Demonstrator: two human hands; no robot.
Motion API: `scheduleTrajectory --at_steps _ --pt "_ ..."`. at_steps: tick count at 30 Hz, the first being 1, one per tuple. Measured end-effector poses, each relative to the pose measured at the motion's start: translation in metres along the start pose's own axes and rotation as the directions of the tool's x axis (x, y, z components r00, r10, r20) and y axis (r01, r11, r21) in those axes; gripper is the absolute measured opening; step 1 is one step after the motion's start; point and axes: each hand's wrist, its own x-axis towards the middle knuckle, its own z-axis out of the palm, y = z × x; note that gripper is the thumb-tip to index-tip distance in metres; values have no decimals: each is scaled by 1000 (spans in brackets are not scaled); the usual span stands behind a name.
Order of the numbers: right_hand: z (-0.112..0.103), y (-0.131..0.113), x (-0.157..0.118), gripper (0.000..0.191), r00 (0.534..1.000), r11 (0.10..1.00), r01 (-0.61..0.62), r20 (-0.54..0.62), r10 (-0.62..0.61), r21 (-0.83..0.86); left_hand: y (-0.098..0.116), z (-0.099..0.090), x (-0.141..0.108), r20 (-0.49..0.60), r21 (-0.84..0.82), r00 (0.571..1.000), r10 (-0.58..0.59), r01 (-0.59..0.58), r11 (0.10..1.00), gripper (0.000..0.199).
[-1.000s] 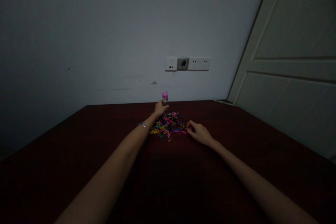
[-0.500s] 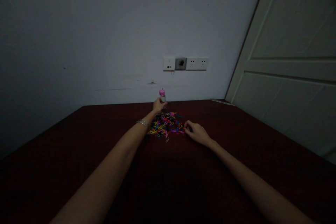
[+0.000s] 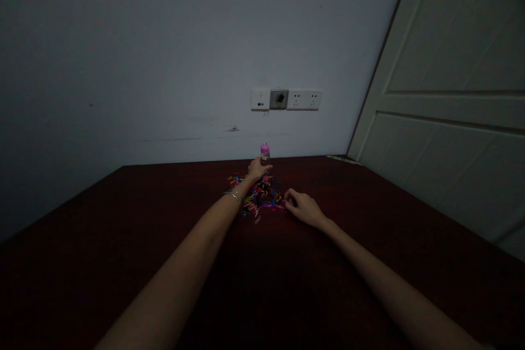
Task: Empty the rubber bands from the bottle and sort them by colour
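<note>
Grasping the pink-capped bottle at frame centre, apparently to steady it upright, the left hand reaches across colourful pieces heaped on the desk, while the right hand curls its fingers at their right edge, whether pinching any I cannot tell.

A multicoloured heap of small looped pieces is lying on a dark-red flat table, before a pink-capped clear cylindrical bottle; the right hand is adjoining the heap's right edge.
</note>
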Motion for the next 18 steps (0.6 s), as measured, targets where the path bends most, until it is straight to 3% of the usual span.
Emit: scheduleTrajectory --at_steps 18 --pt "-1 0 0 9 1000 1000 -13 4 13 -8 9 -5 -4 97 203 995 -16 -4 979 50"
